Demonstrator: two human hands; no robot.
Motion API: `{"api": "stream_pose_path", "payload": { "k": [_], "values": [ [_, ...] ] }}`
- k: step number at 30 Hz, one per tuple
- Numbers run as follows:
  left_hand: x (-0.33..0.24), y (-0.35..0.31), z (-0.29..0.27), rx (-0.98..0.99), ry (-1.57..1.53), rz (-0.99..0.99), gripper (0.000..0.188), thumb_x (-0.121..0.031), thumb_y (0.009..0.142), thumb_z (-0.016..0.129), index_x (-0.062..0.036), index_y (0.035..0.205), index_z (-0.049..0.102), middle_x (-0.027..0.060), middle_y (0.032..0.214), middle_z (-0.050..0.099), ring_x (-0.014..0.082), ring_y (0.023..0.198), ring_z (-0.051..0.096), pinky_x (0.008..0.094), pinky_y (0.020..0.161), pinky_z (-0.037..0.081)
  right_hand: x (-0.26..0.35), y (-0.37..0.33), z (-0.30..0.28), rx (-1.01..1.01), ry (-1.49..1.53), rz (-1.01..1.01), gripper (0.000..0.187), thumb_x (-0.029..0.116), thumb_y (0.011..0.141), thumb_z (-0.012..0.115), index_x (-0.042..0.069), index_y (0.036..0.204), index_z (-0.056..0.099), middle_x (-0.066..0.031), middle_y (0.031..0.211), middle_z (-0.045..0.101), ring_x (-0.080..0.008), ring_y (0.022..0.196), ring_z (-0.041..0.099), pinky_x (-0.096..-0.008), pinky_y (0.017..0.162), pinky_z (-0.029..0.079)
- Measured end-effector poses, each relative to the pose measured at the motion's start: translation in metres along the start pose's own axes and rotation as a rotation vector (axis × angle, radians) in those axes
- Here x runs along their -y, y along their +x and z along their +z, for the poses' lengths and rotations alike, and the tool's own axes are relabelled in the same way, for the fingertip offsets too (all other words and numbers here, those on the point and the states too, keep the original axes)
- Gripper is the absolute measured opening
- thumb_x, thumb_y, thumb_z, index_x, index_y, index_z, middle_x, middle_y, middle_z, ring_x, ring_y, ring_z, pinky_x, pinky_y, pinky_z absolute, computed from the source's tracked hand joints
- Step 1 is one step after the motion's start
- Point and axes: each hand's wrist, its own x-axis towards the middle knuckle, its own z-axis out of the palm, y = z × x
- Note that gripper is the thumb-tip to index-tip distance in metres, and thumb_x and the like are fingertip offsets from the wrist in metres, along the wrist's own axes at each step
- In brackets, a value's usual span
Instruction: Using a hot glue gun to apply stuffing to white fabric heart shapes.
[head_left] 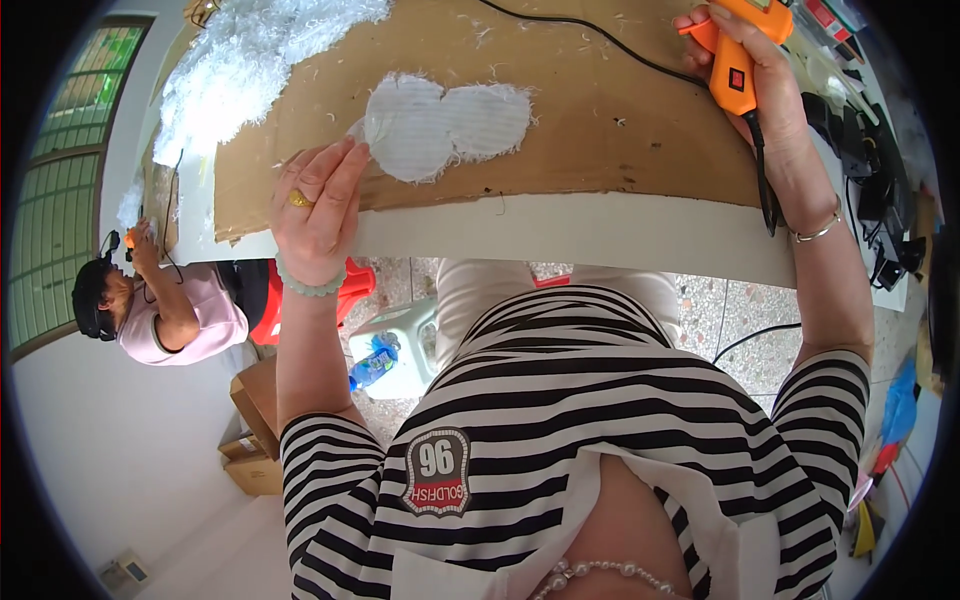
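Observation:
A white, fuzzy-edged fabric piece (410,128) with rounded lobes lies flat on the brown cardboard (620,140). At its left edge my left hand (318,205) has its fingers together, pinching the fabric's rim. Over at the far right, my right hand (765,75) is wrapped round an orange glue gun (737,85), fingers by its orange trigger. The tool's front end runs out of the picture at the top. A black cord (762,170) hangs from the handle past my wrist.
A heap of white shaggy material (235,85) covers the cardboard's far left. Black adapters and cables (880,190) crowd the right side. A co-worker (185,315) sits at the left, holding something orange. A pale stool (400,340) with a bottle (374,365) stands below the table.

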Motion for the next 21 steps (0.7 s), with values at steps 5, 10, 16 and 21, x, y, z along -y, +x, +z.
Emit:
{"api": "stream_pose_path", "payload": {
  "k": [5,10,16,21],
  "values": [
    [0.0,0.01,0.008,0.051,-0.006,0.055,0.04,0.01,0.062,0.069,-0.0019,0.1,0.069,0.0107,0.097,0.066,0.0275,0.086,0.063,0.0368,0.073,0.053,0.001,-0.002,0.0,0.001,-0.016,0.004,0.021,0.017,0.089,0.055,-0.001,0.101,0.057,-0.013,0.088,0.066,-0.0187,0.072,0.061,-0.027,0.066,0.049],
    [0.0,0.012,0.011,0.073,-0.02,0.062,0.04,0.009,0.062,0.067,-0.0022,0.1,0.069,0.0114,0.097,0.066,0.0283,0.087,0.064,0.0381,0.075,0.054,-0.002,0.002,-0.004,0.077,-0.022,-0.005,0.022,0.017,0.088,0.056,0.0,0.101,0.057,-0.0128,0.088,0.066,-0.0184,0.072,0.06,-0.0268,0.067,0.049],
    [0.003,0.014,0.013,0.132,-0.037,0.06,0.036,0.006,0.064,0.065,-0.0021,0.099,0.069,0.0119,0.099,0.067,0.0294,0.09,0.065,0.0401,0.079,0.053,0.002,-0.002,0.004,0.038,-0.036,-0.006,0.021,0.018,0.088,0.057,0.0,0.1,0.057,-0.0123,0.087,0.065,-0.0181,0.073,0.06,-0.0271,0.067,0.049],
    [0.005,0.014,0.013,0.169,-0.028,0.055,0.034,0.004,0.065,0.063,-0.0019,0.097,0.068,0.0118,0.1,0.067,0.0288,0.092,0.065,0.041,0.081,0.053,-0.001,0.001,-0.011,0.114,-0.023,0.038,0.025,0.023,0.093,0.052,0.0,0.103,0.057,-0.0086,0.099,0.062,-0.0109,0.072,0.045,-0.0254,0.073,0.041]
  ]
}}
